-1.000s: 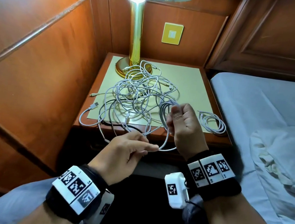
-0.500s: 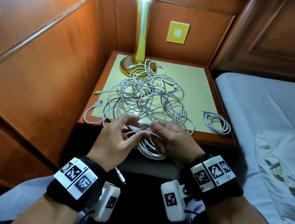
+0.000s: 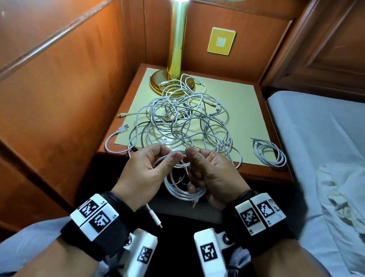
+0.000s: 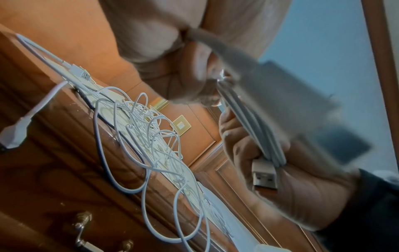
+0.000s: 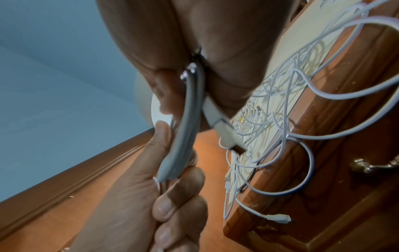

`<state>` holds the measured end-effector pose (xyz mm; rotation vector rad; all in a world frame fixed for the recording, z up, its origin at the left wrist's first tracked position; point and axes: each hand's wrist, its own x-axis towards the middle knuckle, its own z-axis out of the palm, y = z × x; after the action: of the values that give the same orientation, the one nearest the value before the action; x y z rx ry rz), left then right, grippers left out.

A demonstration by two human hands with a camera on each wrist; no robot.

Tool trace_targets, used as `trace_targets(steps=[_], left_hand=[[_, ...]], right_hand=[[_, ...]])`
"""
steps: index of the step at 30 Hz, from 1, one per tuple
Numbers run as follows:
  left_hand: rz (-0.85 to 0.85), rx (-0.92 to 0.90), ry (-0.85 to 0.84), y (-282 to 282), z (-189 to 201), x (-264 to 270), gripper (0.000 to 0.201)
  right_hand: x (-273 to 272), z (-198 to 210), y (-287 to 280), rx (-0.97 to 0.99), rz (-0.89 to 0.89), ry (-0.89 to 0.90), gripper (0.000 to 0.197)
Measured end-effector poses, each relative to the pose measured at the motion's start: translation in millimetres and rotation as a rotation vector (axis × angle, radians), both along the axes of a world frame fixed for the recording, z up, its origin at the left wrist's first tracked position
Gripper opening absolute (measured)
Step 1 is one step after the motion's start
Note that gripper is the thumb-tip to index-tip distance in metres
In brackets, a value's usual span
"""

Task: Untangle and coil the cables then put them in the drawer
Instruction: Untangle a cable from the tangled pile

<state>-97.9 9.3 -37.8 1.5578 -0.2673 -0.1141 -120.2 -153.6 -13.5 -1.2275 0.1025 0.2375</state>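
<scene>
The bed [image 3: 328,142] with its pale sheet lies along the right side, just beside the wooden nightstand whose tabletop [image 3: 246,100] carries a cream mat. A brass lamp [image 3: 175,45] stands at the tabletop's far left corner, lit, its base partly overlaid by cable loops. The tangle of white cables [image 3: 186,120] spreads from the lamp base across the middle to the near edge, with several loops and plugs hanging over the near and left edges. A small finished coil [image 3: 268,152] lies apart at the near right corner.

In front of the near edge, both hands hold a partly wound coil [image 3: 182,190] clear of the tabletop. The left hand [image 3: 147,175] pinches the strands between thumb and curled fingers; the right hand [image 3: 213,179] has its fingers curled round the opposite side of the bundle. From the head view a loose plug end [image 3: 155,219] hangs below the left wrist.

The left wrist view adds what the head view hides: a USB plug [image 4: 264,175] lying against the right palm under the gripped strands. Both wrist views show the drawer front with its brass handle [image 5: 373,166], closed below the tabletop, with cable loops dangling over it; the head view shows only darkness there.
</scene>
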Motion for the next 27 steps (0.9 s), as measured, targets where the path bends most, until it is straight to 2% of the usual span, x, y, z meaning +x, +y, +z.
trace_targets(steps=[2, 6, 9, 11, 14, 15, 19, 23, 27], left_hand=[[0.022, 0.014, 0.002, 0, 0, 0, 0.037], [0.043, 0.128, -0.076, 8, -3, 6, 0.007], [0.126, 0.348, -0.242, 18, 1, 9, 0.014], [0.125, 0.354, -0.298, 20, 7, 9, 0.013], [0.091, 0.326, -0.359, 19, 8, 8, 0.042], [0.107, 0.330, -0.397, 19, 8, 8, 0.044], [0.244, 0.414, -0.593, 17, 10, 9, 0.025], [0.270, 0.474, -0.520, 21, 7, 15, 0.019], [0.182, 0.539, -0.278, 19, -4, 15, 0.014]], right_hand=[[0, 0, 1, 0.027, -0.007, 0.014, 0.024], [6, -1, -6, 0.055, -0.095, 0.064, 0.026], [10, 2, -13, 0.043, -0.158, 0.065, 0.035], [11, 3, -16, 0.020, -0.172, 0.049, 0.038], [11, 4, -17, -0.021, -0.187, 0.042, 0.036], [11, 3, -18, -0.043, -0.192, 0.041, 0.036], [11, 3, -17, -0.073, -0.171, 0.046, 0.036], [9, 4, -17, -0.046, -0.072, 0.033, 0.039], [4, 3, -11, -0.013, 0.015, 0.002, 0.037]])
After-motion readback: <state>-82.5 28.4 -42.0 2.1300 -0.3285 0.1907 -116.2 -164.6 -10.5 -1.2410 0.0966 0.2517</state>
